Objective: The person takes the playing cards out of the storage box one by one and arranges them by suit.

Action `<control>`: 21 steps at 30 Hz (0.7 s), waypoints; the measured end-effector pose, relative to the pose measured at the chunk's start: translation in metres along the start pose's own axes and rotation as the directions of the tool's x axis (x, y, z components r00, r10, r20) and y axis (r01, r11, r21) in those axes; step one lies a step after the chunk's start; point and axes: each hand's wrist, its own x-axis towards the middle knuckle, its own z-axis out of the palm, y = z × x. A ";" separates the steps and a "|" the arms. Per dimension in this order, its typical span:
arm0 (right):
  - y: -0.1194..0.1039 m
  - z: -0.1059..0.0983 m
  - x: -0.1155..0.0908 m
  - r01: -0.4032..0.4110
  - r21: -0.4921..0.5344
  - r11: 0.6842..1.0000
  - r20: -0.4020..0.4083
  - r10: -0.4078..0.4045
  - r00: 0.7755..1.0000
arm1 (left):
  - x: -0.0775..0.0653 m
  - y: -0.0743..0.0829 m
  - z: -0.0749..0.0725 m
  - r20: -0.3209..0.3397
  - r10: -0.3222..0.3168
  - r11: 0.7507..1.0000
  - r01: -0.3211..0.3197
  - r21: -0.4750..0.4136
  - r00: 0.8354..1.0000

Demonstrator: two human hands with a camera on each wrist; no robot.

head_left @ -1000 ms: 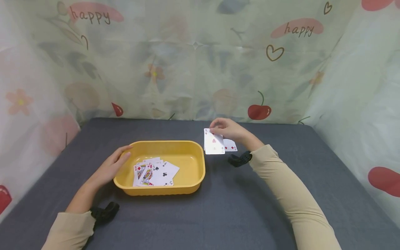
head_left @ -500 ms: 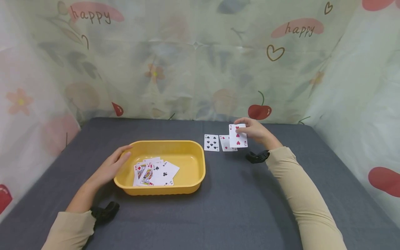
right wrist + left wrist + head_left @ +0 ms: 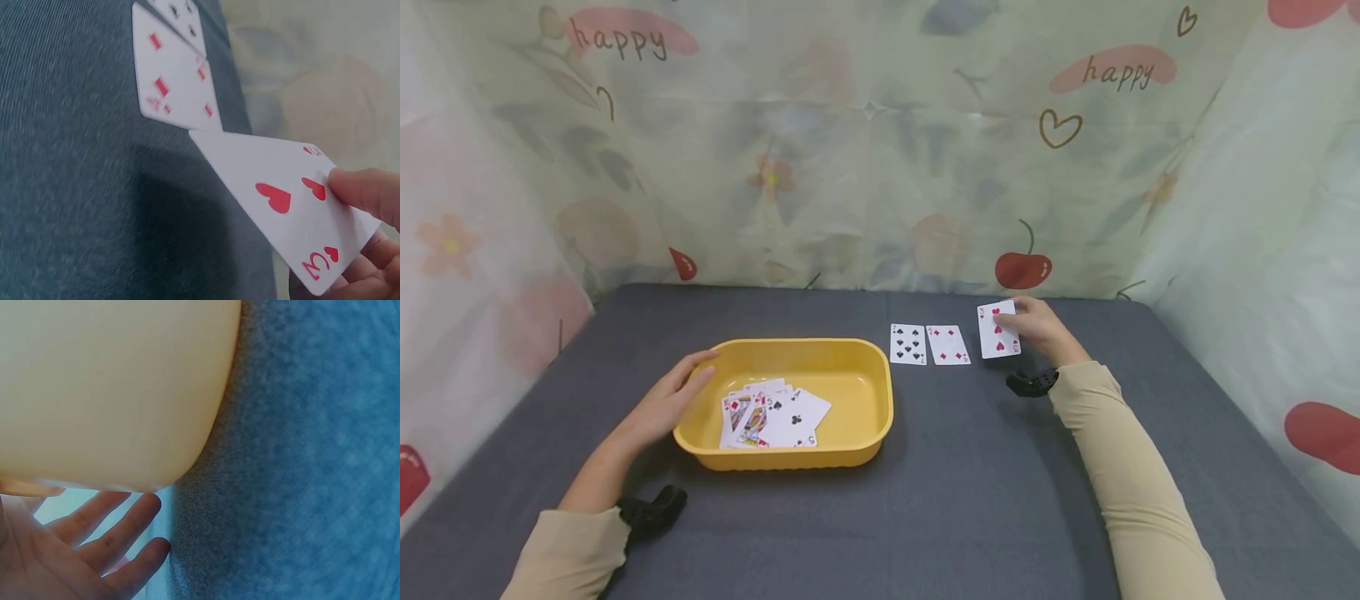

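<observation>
My right hand [image 3: 1037, 329] pinches the three of hearts [image 3: 998, 330] between thumb and fingers. In the right wrist view this card [image 3: 281, 194] is tilted above the cloth, and its shadow falls below. To its left on the table lie the seven of spades [image 3: 908, 344] and the four of diamonds [image 3: 948, 345], face up and side by side. At the left end of the yellow tray [image 3: 850, 458] rests my left hand [image 3: 673, 396], its thumb over the rim. The left wrist view shows the left fingers [image 3: 122, 537] spread and nearly straight by the tray's outer wall.
Several playing cards [image 3: 775, 417] lie overlapping inside the tray, a king of diamonds among them. Dark grey cloth [image 3: 940, 500] covers the table. Printed curtains [image 3: 865, 167] stand behind the table and on both sides.
My right hand has carried the three of hearts to the right, past the seven of spades and the four of diamonds, uncovering both. The left hand and tray have stayed put.
</observation>
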 end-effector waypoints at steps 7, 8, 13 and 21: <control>0.010 0.000 0.006 -0.021 -0.031 0.999 -0.031 0.020 0.999 | 0.001 -0.002 0.001 -0.001 -0.009 1.000 0.009 -0.001 1.000; 0.011 0.001 0.007 -0.025 -0.030 0.999 -0.034 0.024 0.999 | 0.001 -0.002 0.001 -0.001 -0.010 1.000 0.010 -0.001 1.000; 0.016 0.005 0.012 -0.052 -0.044 0.998 -0.052 0.050 0.997 | 0.001 -0.001 0.000 0.003 -0.005 1.000 0.005 -0.003 1.000; 0.017 0.010 0.013 -0.132 -0.112 0.985 -0.084 0.123 0.989 | -0.001 0.001 0.000 0.002 -0.003 1.000 0.003 -0.009 1.000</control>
